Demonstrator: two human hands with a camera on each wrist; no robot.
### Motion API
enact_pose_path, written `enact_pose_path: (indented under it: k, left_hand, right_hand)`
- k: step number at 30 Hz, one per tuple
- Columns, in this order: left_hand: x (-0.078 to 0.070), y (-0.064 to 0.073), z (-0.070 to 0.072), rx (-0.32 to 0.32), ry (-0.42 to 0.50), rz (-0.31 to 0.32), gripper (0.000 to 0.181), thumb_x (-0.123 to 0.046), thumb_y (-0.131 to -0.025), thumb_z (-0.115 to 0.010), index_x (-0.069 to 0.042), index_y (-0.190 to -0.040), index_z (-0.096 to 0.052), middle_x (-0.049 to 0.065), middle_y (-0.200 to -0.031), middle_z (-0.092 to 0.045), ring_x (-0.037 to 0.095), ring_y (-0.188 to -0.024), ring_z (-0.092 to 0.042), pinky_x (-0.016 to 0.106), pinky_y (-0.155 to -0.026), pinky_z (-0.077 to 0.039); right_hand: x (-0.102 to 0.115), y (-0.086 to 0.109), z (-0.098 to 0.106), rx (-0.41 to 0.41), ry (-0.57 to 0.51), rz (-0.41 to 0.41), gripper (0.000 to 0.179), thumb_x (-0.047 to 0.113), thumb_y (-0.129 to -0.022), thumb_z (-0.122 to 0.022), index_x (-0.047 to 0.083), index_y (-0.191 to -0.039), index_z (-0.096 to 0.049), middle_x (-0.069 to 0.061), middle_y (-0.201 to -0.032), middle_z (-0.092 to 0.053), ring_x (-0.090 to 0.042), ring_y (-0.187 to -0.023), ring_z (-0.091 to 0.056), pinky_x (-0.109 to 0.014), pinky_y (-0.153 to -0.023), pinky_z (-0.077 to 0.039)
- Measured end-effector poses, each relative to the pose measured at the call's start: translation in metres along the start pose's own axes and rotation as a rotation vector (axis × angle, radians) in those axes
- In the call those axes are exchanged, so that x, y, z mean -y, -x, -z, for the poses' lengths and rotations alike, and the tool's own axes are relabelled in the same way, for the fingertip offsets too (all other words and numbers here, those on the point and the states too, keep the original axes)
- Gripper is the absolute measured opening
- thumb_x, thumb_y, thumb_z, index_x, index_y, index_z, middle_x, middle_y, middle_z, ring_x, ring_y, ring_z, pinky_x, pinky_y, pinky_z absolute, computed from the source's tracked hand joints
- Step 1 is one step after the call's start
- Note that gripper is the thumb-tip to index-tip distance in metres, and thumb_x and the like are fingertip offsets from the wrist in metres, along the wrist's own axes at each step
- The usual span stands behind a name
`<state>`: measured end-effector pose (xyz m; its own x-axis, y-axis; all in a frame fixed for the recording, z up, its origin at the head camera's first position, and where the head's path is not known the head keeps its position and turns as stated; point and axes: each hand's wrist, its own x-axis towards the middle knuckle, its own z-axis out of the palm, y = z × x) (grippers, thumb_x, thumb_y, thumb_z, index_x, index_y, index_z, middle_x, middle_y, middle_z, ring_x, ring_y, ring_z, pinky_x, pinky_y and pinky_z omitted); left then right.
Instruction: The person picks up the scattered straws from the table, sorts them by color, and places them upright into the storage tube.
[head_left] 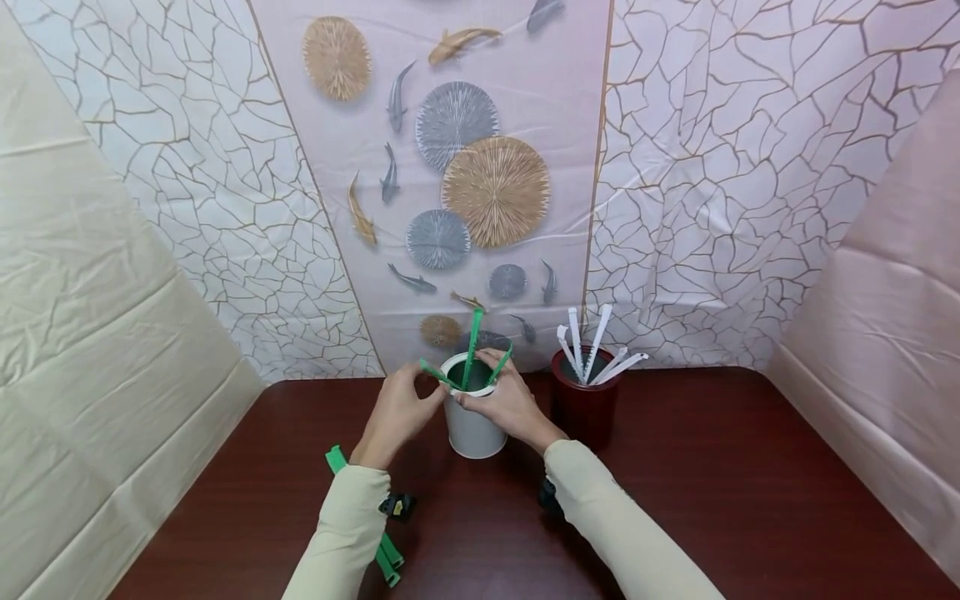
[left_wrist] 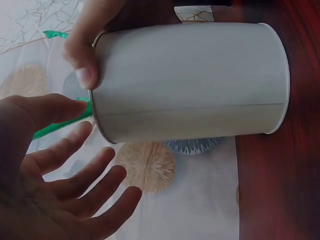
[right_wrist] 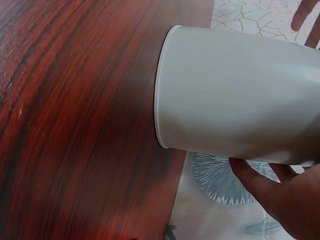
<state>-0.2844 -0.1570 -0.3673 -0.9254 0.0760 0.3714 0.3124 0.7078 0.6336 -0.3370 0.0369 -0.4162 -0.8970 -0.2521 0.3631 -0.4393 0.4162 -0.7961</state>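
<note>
A light grey cylindrical can [head_left: 476,429] with a white rim stands upright on the table. Three narrow green plastic strips lean inside it: one tall strip [head_left: 472,346] in the middle, one at the right, and one slanting left over the rim. My left hand [head_left: 401,408] is at the left of the rim, where thumb and index finger pinch the left green strip [left_wrist: 67,122]; the other fingers are spread. With its thumb at the front rim and fingers round the far side, my right hand [head_left: 510,404] holds the can, also visible in the right wrist view.
Right of the can stands a dark red can [head_left: 583,412] with several white strips [head_left: 596,346] in it. More green strips [head_left: 390,554] lie on the table [head_left: 712,492], partly under my left forearm. A patterned cloth [head_left: 675,192] hangs behind the table.
</note>
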Motion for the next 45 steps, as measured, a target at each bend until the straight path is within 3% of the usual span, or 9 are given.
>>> enact_pose_path:
  k: [5, 12, 15, 18, 21, 25, 30, 34, 45]
  left_hand:
    - [-0.002, 0.008, 0.019, 0.014, 0.005, 0.002, 0.031, -0.025, -0.098, -0.077, -0.007, -0.123, -0.072, 0.013, -0.121, -0.073, 0.033, -0.116, -0.067, 0.052, -0.098, -0.054]
    - [-0.020, 0.017, 0.074, -0.019, 0.008, -0.044, 0.024, -0.022, -0.100, -0.074, -0.008, -0.119, -0.071, 0.010, -0.112, -0.075, 0.027, -0.106, -0.071, 0.048, -0.096, -0.057]
    - [-0.021, 0.027, 0.094, -0.033, -0.017, -0.003, 0.024, -0.027, -0.102, -0.071, -0.010, -0.118, -0.071, 0.007, -0.110, -0.076, 0.026, -0.104, -0.072, 0.048, -0.093, -0.057]
    - [-0.007, 0.043, 0.104, -0.017, -0.070, 0.101, 0.031, -0.036, -0.103, -0.069, -0.010, -0.120, -0.070, 0.007, -0.111, -0.076, 0.027, -0.103, -0.073, 0.048, -0.087, -0.056]
    - [0.021, 0.060, 0.101, 0.039, -0.141, 0.220, 0.040, -0.041, -0.103, -0.069, -0.006, -0.123, -0.069, 0.009, -0.110, -0.076, 0.028, -0.098, -0.072, 0.050, -0.081, -0.056]
    - [0.061, 0.079, 0.083, 0.160, -0.178, 0.373, 0.036, -0.032, -0.103, -0.069, 0.001, -0.117, -0.067, 0.009, -0.094, -0.072, 0.023, -0.078, -0.067, 0.043, -0.070, -0.054]
    - [0.091, 0.091, 0.056, 0.242, -0.115, 0.522, 0.027, -0.022, -0.101, -0.072, -0.003, -0.085, -0.063, 0.008, -0.072, -0.066, 0.017, -0.060, -0.066, 0.035, -0.061, -0.058]
    - [0.096, 0.093, 0.045, 0.241, -0.103, 0.538, 0.039, -0.022, -0.099, -0.073, -0.010, -0.065, -0.058, 0.008, -0.064, -0.064, 0.017, -0.054, -0.066, 0.034, -0.058, -0.060]
    - [0.097, 0.097, 0.038, 0.176, -0.188, 0.539, 0.034, -0.013, -0.094, -0.070, -0.006, -0.062, -0.060, 0.008, -0.054, -0.061, 0.017, -0.046, -0.062, 0.032, -0.048, -0.053]
  right_hand:
    - [0.001, 0.000, 0.003, 0.008, 0.001, -0.007, 0.080, 0.036, -0.087, -0.085, 0.010, -0.155, -0.052, -0.011, -0.159, -0.041, -0.034, -0.142, -0.048, -0.056, -0.112, -0.044]
    - [0.001, -0.003, 0.018, -0.020, 0.020, -0.013, 0.082, 0.037, -0.087, -0.084, 0.010, -0.156, -0.050, -0.011, -0.161, -0.039, -0.035, -0.144, -0.046, -0.057, -0.113, -0.044]
    - [0.001, -0.003, 0.022, -0.032, 0.016, -0.022, 0.082, 0.037, -0.087, -0.084, 0.009, -0.156, -0.049, -0.012, -0.162, -0.038, -0.036, -0.145, -0.045, -0.059, -0.112, -0.044]
    - [0.002, -0.002, 0.022, -0.024, 0.003, -0.027, 0.083, 0.036, -0.087, -0.084, 0.008, -0.157, -0.049, -0.013, -0.162, -0.037, -0.037, -0.145, -0.045, -0.059, -0.112, -0.043]
    - [0.002, -0.001, 0.018, -0.017, 0.000, -0.028, 0.083, 0.037, -0.087, -0.084, 0.008, -0.157, -0.049, -0.013, -0.162, -0.038, -0.037, -0.144, -0.046, -0.059, -0.112, -0.044]
    - [0.002, -0.001, 0.012, -0.018, 0.002, -0.037, 0.082, 0.037, -0.087, -0.085, 0.010, -0.156, -0.050, -0.011, -0.161, -0.039, -0.036, -0.143, -0.047, -0.058, -0.112, -0.044]
    - [0.001, 0.002, 0.010, -0.019, -0.007, -0.062, 0.084, 0.036, -0.086, -0.085, 0.010, -0.157, -0.049, -0.010, -0.162, -0.037, -0.036, -0.144, -0.047, -0.059, -0.112, -0.043]
    - [0.001, 0.003, 0.010, -0.031, 0.000, -0.061, 0.084, 0.037, -0.087, -0.084, 0.010, -0.158, -0.049, -0.010, -0.162, -0.038, -0.037, -0.143, -0.048, -0.060, -0.111, -0.044]
    - [0.004, 0.006, 0.003, -0.016, 0.022, -0.058, 0.083, 0.040, -0.086, -0.084, 0.012, -0.157, -0.050, -0.008, -0.162, -0.039, -0.035, -0.141, -0.050, -0.060, -0.109, -0.045]
